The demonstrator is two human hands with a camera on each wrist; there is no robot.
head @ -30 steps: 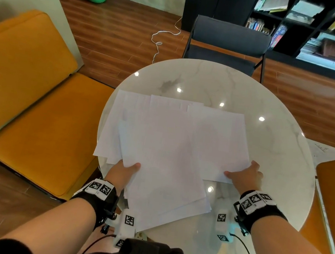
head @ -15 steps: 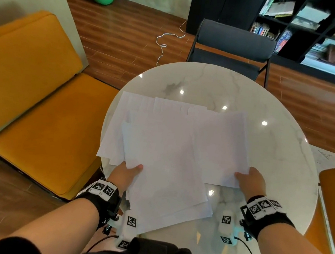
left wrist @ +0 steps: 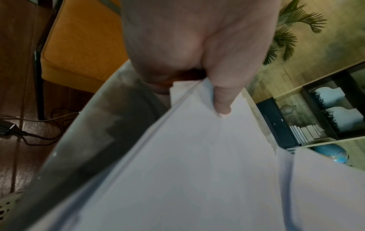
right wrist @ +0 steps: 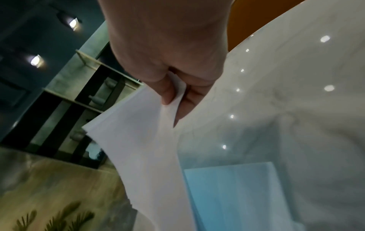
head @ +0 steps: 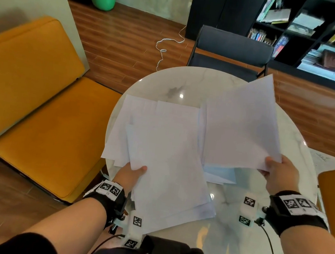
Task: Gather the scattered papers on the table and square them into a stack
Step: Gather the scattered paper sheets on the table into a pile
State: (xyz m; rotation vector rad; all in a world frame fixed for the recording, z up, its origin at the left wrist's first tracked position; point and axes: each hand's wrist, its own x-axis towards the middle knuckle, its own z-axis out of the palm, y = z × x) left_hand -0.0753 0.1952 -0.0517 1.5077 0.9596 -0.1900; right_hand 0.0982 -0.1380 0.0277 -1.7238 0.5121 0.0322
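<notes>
While the loose white sheets of paper (head: 161,138) are mostly drawn together on the left half of the round white marble table (head: 292,195), they lie fanned and crooked, edges well out of line, so the gathering looks roughly halfway and no squaring has begun. At the pile's near left edge the left hand (head: 131,175) pinches several sheets, thumb on top and fingers beneath. Over on the other side the right hand (head: 280,174) pinches a thin bundle of white sheets (head: 242,125) by its near corner, thumb above, fingers curled under, the bundle lifted and tilted up off the table. A few sheets lie flat beneath it. What seems left: lay that bundle onto the pile, collect the stragglers, then tap all edges flush
</notes>
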